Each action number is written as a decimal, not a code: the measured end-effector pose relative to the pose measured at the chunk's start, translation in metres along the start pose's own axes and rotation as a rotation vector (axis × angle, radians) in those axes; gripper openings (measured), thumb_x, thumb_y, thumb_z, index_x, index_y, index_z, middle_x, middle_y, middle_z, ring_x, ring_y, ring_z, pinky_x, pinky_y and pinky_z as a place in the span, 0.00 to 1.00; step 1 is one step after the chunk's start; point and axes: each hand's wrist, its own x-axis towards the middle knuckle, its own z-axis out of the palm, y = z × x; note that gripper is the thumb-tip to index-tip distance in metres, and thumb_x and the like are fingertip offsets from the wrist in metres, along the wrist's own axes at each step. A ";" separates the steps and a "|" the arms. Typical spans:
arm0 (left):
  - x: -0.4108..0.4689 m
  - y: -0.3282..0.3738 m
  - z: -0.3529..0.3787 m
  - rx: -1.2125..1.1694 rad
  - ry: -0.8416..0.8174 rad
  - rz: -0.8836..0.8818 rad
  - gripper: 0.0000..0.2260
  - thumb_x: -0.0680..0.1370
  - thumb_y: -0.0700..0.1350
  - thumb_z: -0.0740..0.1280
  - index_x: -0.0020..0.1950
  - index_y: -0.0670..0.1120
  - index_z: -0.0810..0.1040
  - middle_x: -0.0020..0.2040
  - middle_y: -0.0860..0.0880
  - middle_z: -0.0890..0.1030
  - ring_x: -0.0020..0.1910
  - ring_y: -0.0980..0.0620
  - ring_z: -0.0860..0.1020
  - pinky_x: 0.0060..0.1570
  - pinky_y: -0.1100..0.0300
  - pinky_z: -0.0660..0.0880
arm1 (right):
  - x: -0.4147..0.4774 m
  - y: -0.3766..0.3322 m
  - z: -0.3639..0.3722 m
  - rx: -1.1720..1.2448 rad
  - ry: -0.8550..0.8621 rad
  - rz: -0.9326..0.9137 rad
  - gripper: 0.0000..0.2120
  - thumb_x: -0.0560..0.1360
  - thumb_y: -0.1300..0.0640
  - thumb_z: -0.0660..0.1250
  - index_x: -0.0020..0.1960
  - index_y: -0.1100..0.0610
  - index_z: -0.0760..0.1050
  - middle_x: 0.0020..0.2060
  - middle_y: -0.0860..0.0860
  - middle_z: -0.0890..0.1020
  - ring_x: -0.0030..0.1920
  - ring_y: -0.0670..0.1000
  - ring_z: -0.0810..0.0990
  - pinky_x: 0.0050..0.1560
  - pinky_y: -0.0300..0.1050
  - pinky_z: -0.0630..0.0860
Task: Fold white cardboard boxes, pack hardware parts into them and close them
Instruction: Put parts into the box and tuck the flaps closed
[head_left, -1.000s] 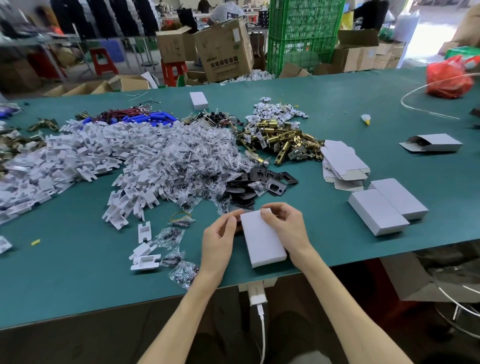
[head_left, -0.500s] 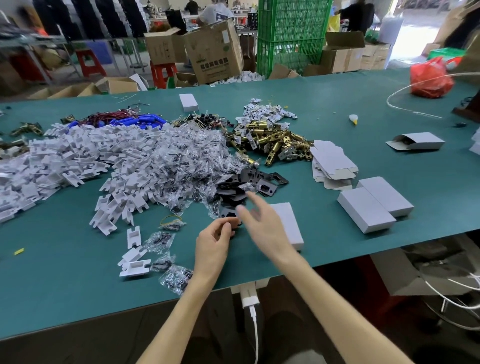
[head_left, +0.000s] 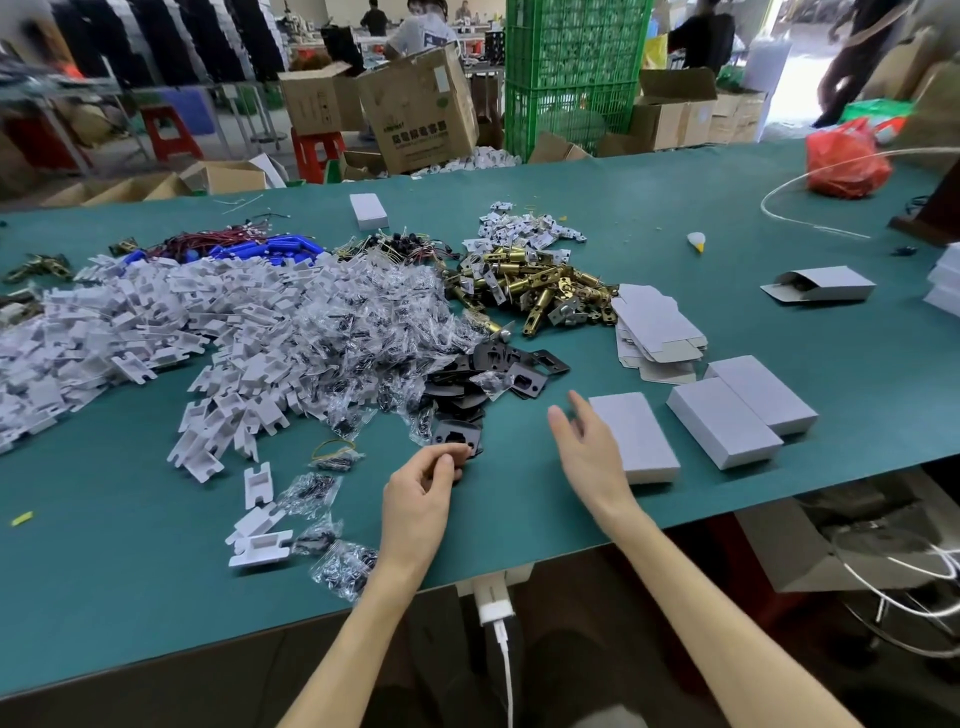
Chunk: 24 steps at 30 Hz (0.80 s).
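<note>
Head view looks down on a green table (head_left: 104, 571) strewn with parts. At the far left lies a wide heap of white plastic pieces (head_left: 156, 322), and a few loose ones sit nearer the table's front edge. Behind that heap are some blue pieces (head_left: 270, 248) among red wires. Next comes a mound of small clear bags of screws (head_left: 332, 332), which runs into the white heap on one side and into a pile of black plates (head_left: 483, 374) on the other. The left hand (head_left: 421, 493) rests low on the table with its fingers curled, their tips at the near edge of one black plate (head_left: 457, 436); whether they actually grip it cannot be told. Further back, a small white box (head_left: 369, 210) sits alone, and a pile of brass latches (head_left: 540, 286) lies behind the black plates. The right hand (head_left: 592, 452) is held with its fingers straight and spread, holding nothing, just left of a closed white box (head_left: 636, 436) that lies flat near the front edge; the wrist overlaps the box's left side in this view, and contact is unclear. A stack of flat cardboard blanks (head_left: 657, 327) lies beside the latches. Two more closed boxes (head_left: 722, 421) lie side by side, touching, to the right. Further right an open box (head_left: 826, 285) lies on its side, and a red bag (head_left: 847, 163) sits at the far edge.
</note>
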 end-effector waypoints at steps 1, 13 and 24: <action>0.000 0.000 0.000 -0.002 -0.001 -0.003 0.11 0.85 0.40 0.64 0.56 0.51 0.86 0.51 0.58 0.87 0.51 0.57 0.84 0.57 0.57 0.81 | 0.005 0.003 -0.010 0.004 0.003 0.002 0.31 0.83 0.45 0.61 0.81 0.57 0.59 0.79 0.51 0.65 0.77 0.50 0.66 0.76 0.46 0.61; -0.001 0.001 0.001 0.013 -0.008 -0.001 0.12 0.85 0.40 0.64 0.54 0.52 0.86 0.51 0.58 0.87 0.52 0.57 0.84 0.58 0.56 0.80 | 0.033 0.027 -0.084 0.047 -0.043 0.005 0.29 0.83 0.44 0.62 0.79 0.55 0.64 0.75 0.45 0.70 0.72 0.41 0.68 0.71 0.38 0.61; 0.000 0.000 0.002 0.028 0.004 0.003 0.12 0.85 0.40 0.64 0.53 0.52 0.86 0.50 0.58 0.87 0.51 0.58 0.84 0.55 0.59 0.80 | 0.075 0.012 -0.105 -0.350 0.038 -0.168 0.21 0.83 0.51 0.65 0.73 0.57 0.73 0.69 0.51 0.77 0.71 0.51 0.72 0.70 0.44 0.66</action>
